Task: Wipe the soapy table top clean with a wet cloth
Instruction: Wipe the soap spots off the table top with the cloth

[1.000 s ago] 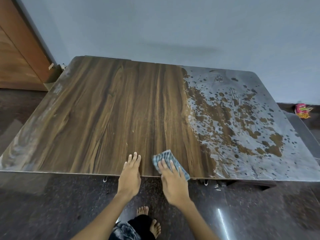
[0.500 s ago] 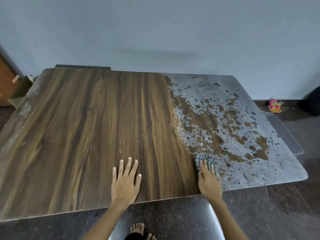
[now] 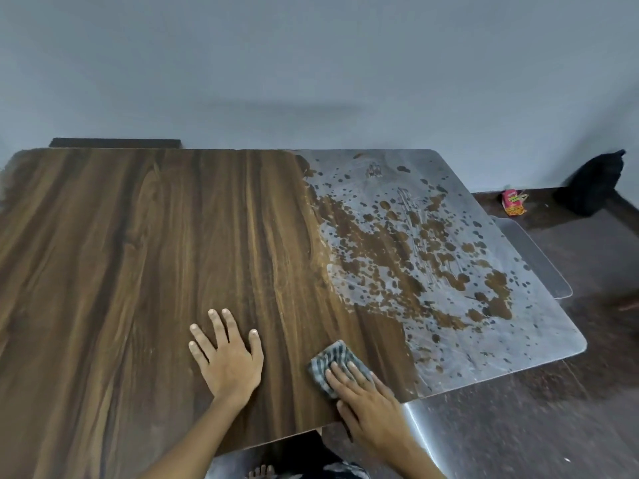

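Dragged cloth (image 3: 333, 363) back from soap (image 3: 449, 271) toward 6 o'clock, right hand (image 3: 370, 406) flat on it, left hand (image 3: 230, 357) spread on table (image 3: 121, 254); next: sweep toward 2 o'clock.

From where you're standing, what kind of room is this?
Probably a plain room in a home. A large wood-grain table stands against a bare grey wall on a dark polished floor, with a pink packet and a dark bag on the floor by the wall.
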A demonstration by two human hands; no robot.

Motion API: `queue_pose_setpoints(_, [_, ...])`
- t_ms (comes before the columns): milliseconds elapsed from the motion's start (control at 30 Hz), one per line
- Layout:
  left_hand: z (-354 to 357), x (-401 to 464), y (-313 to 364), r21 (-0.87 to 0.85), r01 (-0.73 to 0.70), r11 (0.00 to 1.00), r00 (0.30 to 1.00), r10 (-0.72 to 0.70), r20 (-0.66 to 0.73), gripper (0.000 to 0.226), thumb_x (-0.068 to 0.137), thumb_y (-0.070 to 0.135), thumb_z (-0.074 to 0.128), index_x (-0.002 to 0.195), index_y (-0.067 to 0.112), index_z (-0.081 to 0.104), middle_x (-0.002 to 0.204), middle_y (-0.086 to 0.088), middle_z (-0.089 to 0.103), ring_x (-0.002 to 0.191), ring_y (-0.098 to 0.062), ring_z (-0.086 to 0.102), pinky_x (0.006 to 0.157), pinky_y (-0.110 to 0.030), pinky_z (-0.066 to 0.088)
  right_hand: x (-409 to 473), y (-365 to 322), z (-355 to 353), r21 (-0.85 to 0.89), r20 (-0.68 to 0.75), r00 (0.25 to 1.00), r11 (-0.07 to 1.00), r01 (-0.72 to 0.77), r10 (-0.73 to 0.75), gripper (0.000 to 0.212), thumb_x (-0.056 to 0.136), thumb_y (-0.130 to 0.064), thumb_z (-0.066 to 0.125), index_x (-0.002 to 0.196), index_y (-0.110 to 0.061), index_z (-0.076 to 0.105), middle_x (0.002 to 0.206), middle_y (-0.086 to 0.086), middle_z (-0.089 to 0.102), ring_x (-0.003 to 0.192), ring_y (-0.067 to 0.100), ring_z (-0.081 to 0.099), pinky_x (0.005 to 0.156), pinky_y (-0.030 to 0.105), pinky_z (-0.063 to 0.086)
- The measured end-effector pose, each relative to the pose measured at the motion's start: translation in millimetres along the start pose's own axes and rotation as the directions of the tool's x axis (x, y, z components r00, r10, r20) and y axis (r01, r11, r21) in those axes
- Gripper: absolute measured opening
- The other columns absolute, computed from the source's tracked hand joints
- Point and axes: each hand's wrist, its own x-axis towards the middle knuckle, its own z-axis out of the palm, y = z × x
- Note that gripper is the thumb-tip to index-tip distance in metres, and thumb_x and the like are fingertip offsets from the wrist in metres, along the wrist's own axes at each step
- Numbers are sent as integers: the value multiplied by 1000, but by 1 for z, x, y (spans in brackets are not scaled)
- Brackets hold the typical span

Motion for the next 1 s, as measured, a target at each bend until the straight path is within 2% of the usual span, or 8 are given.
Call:
queue_pose_setpoints(100, [7, 7, 12, 11, 12, 1000, 1000, -12, 1, 75, 86, 51, 23, 143, 4, 26, 151, -19, 22, 138, -49, 6, 111, -57, 10, 33, 33, -28, -106, -93, 996, 994, -26, 16, 50, 97, -42, 19, 147, -40, 16, 150, -23, 7, 141, 1, 4, 112, 22, -6])
queue_pose_setpoints(167, [10, 11, 18, 27, 21, 999, 1000, -21, -5, 79, 84, 55, 16, 144, 4, 23, 152, -18, 19, 138, -48, 3, 111, -57, 9, 69, 51, -44, -54, -97, 993, 996, -74, 68, 50, 101, -39, 12, 149, -35, 1, 151, -21, -8, 142, 5, -12, 112, 28, -10])
queue_pose_setpoints(367, [16, 26, 40, 20, 61, 998, 998, -60, -32, 83, 83, 58, 10, 146, 6, 16, 154, -18, 12, 139, -45, -4, 112, -54, 4, 177, 21, -71, -71, -49, 997, 996, -60, 56, 51, 103, -31, 18, 150, -24, 3, 158, -5, 0, 145, 18, -5, 116, 39, -3])
queue_pose_setpoints(467, [16, 37, 48, 4, 62, 998, 997, -62, -55, 80, 84, 56, 12, 146, 6, 18, 154, -17, 14, 140, -42, 0, 113, -53, 6, 160, 3, -59, -27, -14, 989, 989, 144, -145, 50, 100, -30, 23, 150, -24, 16, 156, -5, 14, 144, 18, 3, 118, 44, 2])
queue_pose_setpoints(567, [18, 47, 53, 24, 49, 999, 995, -46, -83, 75, 87, 52, 16, 145, 4, 21, 152, -18, 19, 141, -38, 9, 112, -52, 10, 103, 14, -43, -75, 35, 938, 935, 346, -344, 49, 93, -34, 34, 142, -30, 36, 146, -13, 38, 137, 12, 31, 115, 39, 16])
queue_pose_setpoints(700, [23, 50, 55, 49, 68, 997, 991, -61, -118, 71, 90, 50, 20, 145, 5, 22, 152, -16, 21, 141, -34, 12, 112, -52, 13, 95, 61, -57, -119, 103, 944, 938, 326, -315, 49, 89, -38, 40, 139, -36, 39, 141, -19, 41, 133, 6, 37, 110, 35, 33])
queue_pose_setpoints(833, [24, 49, 57, 68, 85, 994, 988, -75, -138, 69, 91, 49, 21, 144, 5, 24, 152, -16, 22, 141, -33, 15, 112, -52, 14, 194, 82, -96, -98, -5, 982, 977, 189, -190, 48, 102, -31, 22, 148, -30, 11, 153, -13, 8, 144, 11, 5, 117, 38, 5])
queue_pose_setpoints(1000, [25, 49, 59, 89, 107, 990, 988, -96, -124, 68, 91, 48, 20, 145, 7, 21, 153, -13, 19, 142, -31, 12, 113, -51, 12, 280, 37, -104, -80, -71, 992, 992, 98, -104, 50, 102, -29, 22, 150, -23, 9, 158, -4, 6, 145, 20, 0, 115, 41, -3])
